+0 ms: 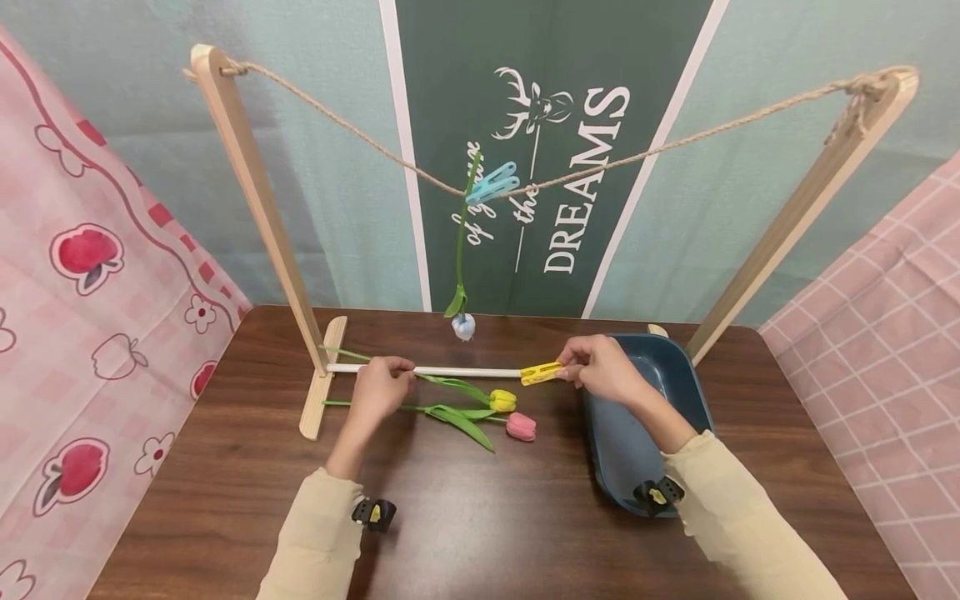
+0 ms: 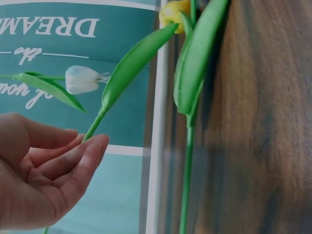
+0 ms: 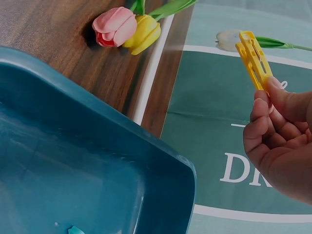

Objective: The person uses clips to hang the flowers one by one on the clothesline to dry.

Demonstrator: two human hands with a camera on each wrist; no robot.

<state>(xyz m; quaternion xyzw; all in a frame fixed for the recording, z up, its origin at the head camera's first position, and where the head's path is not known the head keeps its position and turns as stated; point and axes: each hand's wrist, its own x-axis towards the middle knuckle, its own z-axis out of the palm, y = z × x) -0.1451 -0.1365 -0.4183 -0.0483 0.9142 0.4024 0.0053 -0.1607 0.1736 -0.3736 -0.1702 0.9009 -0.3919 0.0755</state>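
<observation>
My left hand (image 1: 384,385) pinches the green stem of a yellow tulip (image 1: 502,401) between thumb and fingers. In the left wrist view that tulip's leaf (image 2: 134,66) slants up from the fingertips. Below it on the table lies a pink tulip (image 1: 521,427), its stem pointing left. With thumb and fingertips my right hand (image 1: 600,367) holds a yellow clothespin (image 3: 253,61) by one end, near the blue basin. A white tulip (image 1: 463,326) hangs head down from the rope (image 1: 345,132), clipped there by a light blue clothespin (image 1: 493,183).
Two wooden posts (image 1: 258,208) carry the sagging rope, and a white rod (image 1: 468,372) runs low between them. At the right stands a deep blue basin (image 1: 701,400), with a small teal piece (image 3: 75,230) inside. Printed cloth hangs behind the brown table (image 1: 465,525).
</observation>
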